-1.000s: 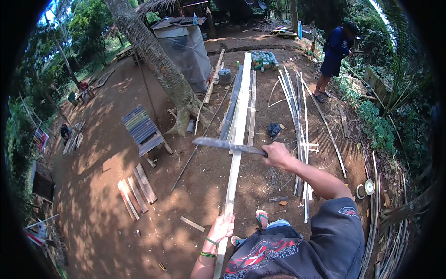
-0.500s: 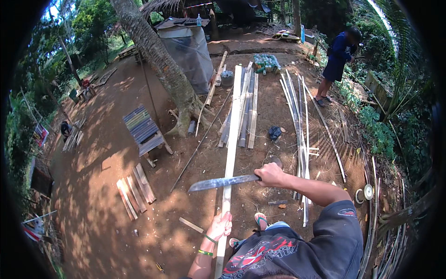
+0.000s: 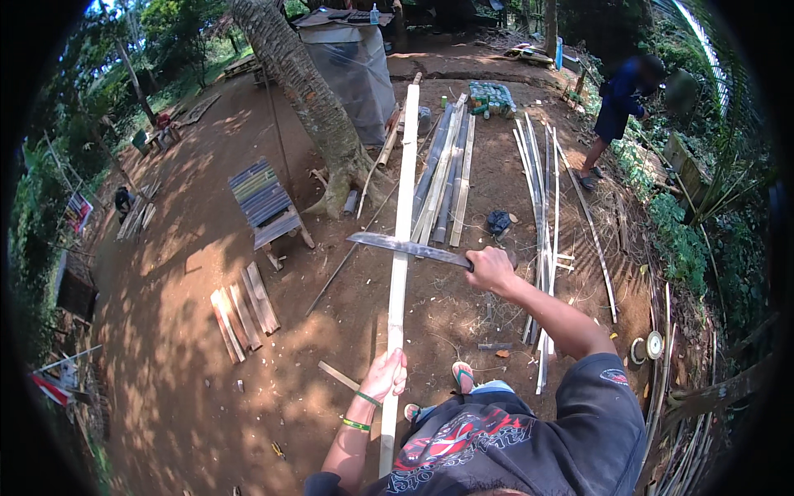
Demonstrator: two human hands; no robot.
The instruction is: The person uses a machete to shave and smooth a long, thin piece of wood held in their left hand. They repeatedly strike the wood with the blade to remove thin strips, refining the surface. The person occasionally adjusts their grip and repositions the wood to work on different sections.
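My left hand [image 3: 384, 376] is closed around a long, pale split bamboo strip [image 3: 401, 248], which runs from beside my body out toward the tree. In my right hand [image 3: 491, 271] is the dark handle of a machete [image 3: 405, 245]. Its long blade points left and lies across the strip, well beyond my left hand. Whether the edge bites into the strip or only rests on it I cannot tell.
Bamboo strips [image 3: 451, 178] lie ahead, with thinner strips [image 3: 542, 223] to the right. A slatted bamboo chair [image 3: 263, 202] stands left near a tree trunk [image 3: 306, 99]. Short boards [image 3: 236, 318] lie at left. Another person [image 3: 622, 103] stands at far right.
My right hand and the machete have moved farther away along the strip. The strip's far end has swung slightly left, and my left hand keeps its grip.
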